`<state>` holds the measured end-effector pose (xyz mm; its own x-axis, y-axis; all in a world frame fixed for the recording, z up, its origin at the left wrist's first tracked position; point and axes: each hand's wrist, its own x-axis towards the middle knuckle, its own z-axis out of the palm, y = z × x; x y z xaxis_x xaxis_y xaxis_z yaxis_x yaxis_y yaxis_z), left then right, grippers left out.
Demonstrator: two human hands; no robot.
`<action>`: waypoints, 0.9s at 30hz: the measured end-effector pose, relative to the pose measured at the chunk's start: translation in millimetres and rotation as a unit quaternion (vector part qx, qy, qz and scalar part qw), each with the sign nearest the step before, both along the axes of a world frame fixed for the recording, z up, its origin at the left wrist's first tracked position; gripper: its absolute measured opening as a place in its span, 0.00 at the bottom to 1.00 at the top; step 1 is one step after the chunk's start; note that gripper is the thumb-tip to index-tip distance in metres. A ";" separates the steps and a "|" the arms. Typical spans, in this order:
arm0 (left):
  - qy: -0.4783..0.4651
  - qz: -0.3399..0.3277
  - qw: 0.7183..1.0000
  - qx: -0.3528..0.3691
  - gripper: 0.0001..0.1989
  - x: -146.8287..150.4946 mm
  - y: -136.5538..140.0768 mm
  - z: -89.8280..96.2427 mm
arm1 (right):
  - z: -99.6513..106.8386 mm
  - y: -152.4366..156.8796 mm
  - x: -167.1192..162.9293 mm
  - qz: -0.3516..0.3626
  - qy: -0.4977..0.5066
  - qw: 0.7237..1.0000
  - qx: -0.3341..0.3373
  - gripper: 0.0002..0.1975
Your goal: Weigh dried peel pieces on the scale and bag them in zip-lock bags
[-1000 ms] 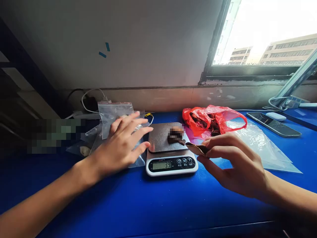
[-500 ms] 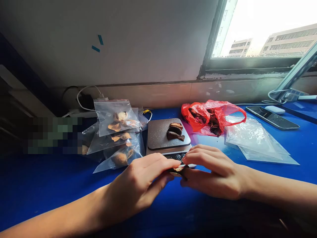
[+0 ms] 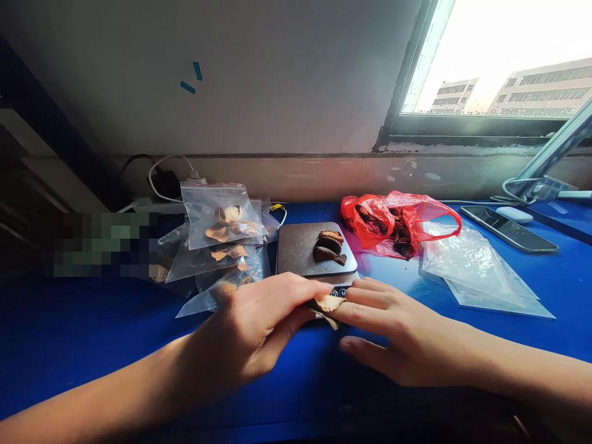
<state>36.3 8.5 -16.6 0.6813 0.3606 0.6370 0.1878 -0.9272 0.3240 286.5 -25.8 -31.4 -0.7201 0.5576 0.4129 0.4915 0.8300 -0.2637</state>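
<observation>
A piece of dried citrus peel, pale inside with curled edges, is pinched between the thumb and fingers of my left hand. My right hand is open, thumb apart from the fingers, and its fingertips are against the peel's right side. Just beyond both hands stands a kitchen scale with a dark square plate; my fingers hide most of its button panel. On the plate's right half lie several dark brown peel pieces.
Zip bags of peel are piled left of the scale. Behind right sits a red plastic bag with dark peel inside. Flat clear bags, a phone and a white case lie on the blue table at right.
My right thumb and fingers have spread and come off their grip on the peel. The peel has turned in my left hand, showing more of its pale inside. The view has shifted slightly.
</observation>
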 end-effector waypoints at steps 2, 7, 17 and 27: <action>0.001 -0.029 0.999 0.015 0.15 -0.2 0.8 1.9 | 2.1 -0.7 1.0 0.004 0.003 1.000 0.017 0.18; 0.012 -0.046 0.999 0.024 0.13 -5.0 2.6 1.8 | 10.8 -3.0 3.3 0.011 -0.024 0.999 0.022 0.16; 0.051 -0.002 0.997 0.057 0.15 -12.3 15.4 11.6 | 6.9 0.2 13.7 -0.021 -0.031 0.998 0.059 0.24; 0.084 0.233 0.967 0.050 0.08 -21.8 58.5 1.8 | 8.0 27.9 34.8 -0.196 0.104 0.958 0.181 0.03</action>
<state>14.5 67.1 -14.9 0.5564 0.5970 0.5779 0.6361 -0.7536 0.1660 321.2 2.1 -23.3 -0.3663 0.5618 0.7418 0.7525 0.6478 -0.1190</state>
